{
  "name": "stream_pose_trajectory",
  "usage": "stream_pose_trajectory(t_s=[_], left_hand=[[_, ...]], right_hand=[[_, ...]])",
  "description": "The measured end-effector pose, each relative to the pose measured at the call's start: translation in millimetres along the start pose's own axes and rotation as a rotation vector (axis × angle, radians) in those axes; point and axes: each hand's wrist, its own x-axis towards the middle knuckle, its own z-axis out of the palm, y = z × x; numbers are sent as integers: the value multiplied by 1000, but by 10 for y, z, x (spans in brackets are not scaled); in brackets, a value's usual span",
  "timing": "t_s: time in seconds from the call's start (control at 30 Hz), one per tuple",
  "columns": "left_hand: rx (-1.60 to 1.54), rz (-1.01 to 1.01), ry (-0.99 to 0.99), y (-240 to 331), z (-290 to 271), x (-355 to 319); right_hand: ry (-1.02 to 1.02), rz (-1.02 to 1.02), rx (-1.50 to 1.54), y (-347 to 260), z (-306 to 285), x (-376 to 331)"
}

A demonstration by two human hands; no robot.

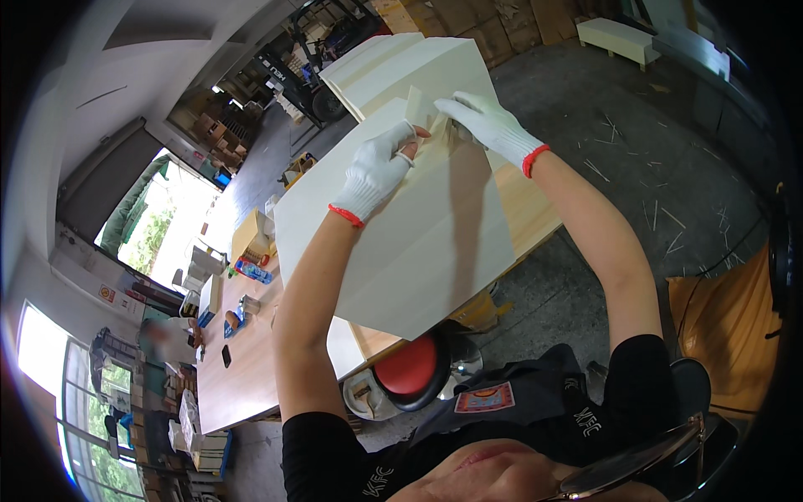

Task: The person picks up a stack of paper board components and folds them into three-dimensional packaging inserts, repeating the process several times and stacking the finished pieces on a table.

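Observation:
A large white panel (393,259) with angled corners lies before me on the worktable. My left hand (381,167), in a white glove with a red cuff and bare fingertips, is curled over its far part; thumb and forefinger are bent together, but what they hold cannot be made out. A small pale rectangular piece (415,104) stands up just beyond these fingertips. My right hand (487,127), gloved the same way, is closed near the panel's far right edge, its fingertips beside the small piece. Anything inside its fingers is hidden.
More white panels (418,67) are stacked beyond. At left, a wooden table (242,368) bears a phone (226,356), a bottle (253,271) and boxes. A red stool (407,366) stands below the near edge. A forklift (293,84) stands farther back. Another person (171,339) is at far left.

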Motion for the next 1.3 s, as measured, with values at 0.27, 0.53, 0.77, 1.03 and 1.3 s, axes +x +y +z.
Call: stream_pose_trajectory(t_s=[0.27,0.53,0.77,1.03,1.3], left_hand=[[28,-41,-10,13,6,22],[-28,-84,-40,-89,34,46],[-32,-20,21,-31,25,12],[51,-31,-49,-14,13,43],[27,-108,-83,21,-5,22]], right_hand=[[45,-1,164,114,63,-27],[99,-39,145,59,99,-110],[106,-19,65,23,85,-102],[181,-101,71,109,121,-91],[148,-81,23,118,122,-88]])
